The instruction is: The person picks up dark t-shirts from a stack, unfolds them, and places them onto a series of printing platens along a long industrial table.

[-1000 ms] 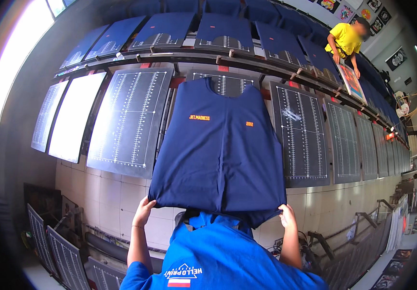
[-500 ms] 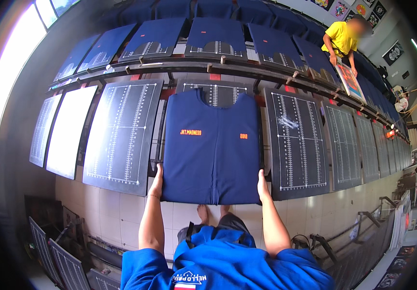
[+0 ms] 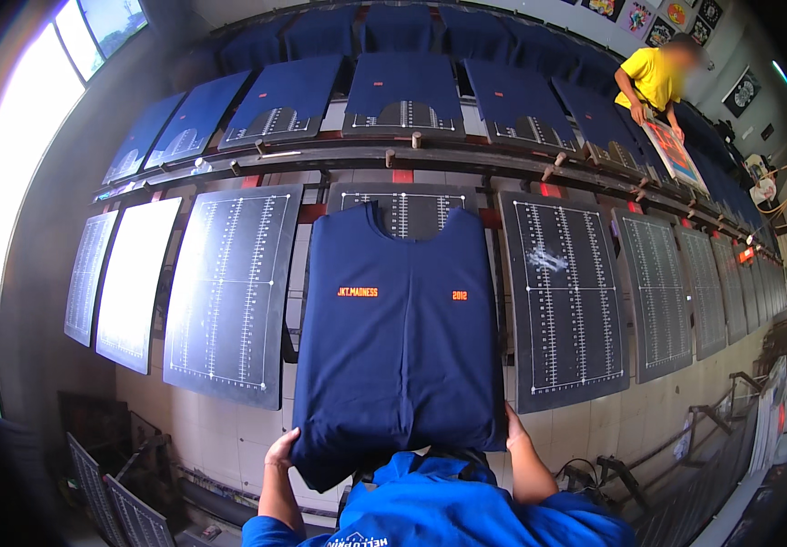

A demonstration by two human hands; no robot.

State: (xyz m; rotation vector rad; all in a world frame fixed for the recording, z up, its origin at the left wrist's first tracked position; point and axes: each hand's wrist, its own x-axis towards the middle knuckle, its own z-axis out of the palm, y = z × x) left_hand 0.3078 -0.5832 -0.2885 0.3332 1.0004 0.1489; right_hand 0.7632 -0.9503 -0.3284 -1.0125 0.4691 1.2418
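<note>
A navy blue shirt front (image 3: 402,337) with small orange printing on both sides of its chest lies over a black platen (image 3: 366,196). White ruler marks on the platen show above the cut-out neckline. At the shirt's lower left corner, my left hand (image 3: 282,448) grips the cloth, its fingers partly behind the fabric. My right hand (image 3: 519,430) holds the lower right edge, with its fingers mostly hidden by the cloth. Between both hands the hem sags in folds close to my body.
Black platens with white rulers stand in a row, one to the left (image 3: 229,292) and one to the right (image 3: 571,292). Beyond a dark rail (image 3: 339,150), more navy shirt pieces (image 3: 402,82) cover platens. At the far right, a person in yellow (image 3: 653,77) holds a framed screen (image 3: 676,150).
Both hands have moved down the shirt toward my body, drawing its lower edge nearer, and the hem now hangs in folds. The whole scene sits lower in the picture.
</note>
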